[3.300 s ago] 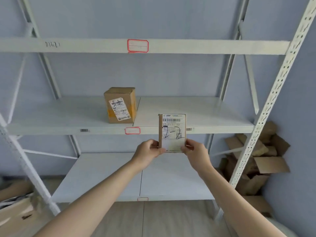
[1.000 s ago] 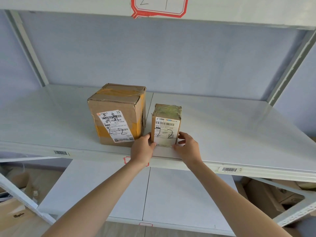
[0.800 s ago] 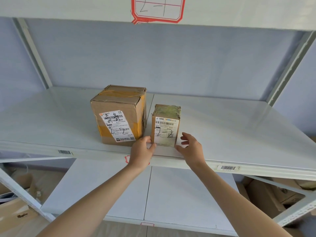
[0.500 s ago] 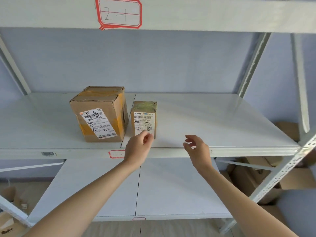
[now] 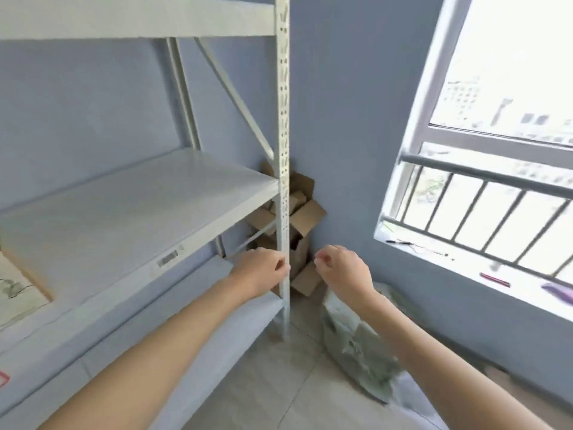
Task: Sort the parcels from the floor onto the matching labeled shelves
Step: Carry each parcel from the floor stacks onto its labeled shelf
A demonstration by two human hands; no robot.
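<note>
My view faces the right end of the white shelf rack [image 5: 133, 209]. A cardboard parcel [image 5: 18, 283] with a handwritten label shows only as a corner at the far left edge of the middle shelf. My left hand [image 5: 263, 270] hovers in front of the rack's front upright post [image 5: 282, 150], fingers curled loosely, holding nothing. My right hand [image 5: 342, 270] floats just right of the post, fingers half curled and empty. A grey-green plastic mailer bag [image 5: 359, 339] lies on the floor below my right forearm.
Flattened and open cardboard boxes [image 5: 302, 212] are piled in the corner behind the post. A window with a grey railing [image 5: 483, 181] fills the right wall, with pens on its sill [image 5: 496, 279]. Tiled floor [image 5: 279, 383] lies between the rack and the wall.
Both hands have let go of the small 2-2 parcel left standing on the middle shelf. My view has swung right, away from the parcels toward the corner and window.
</note>
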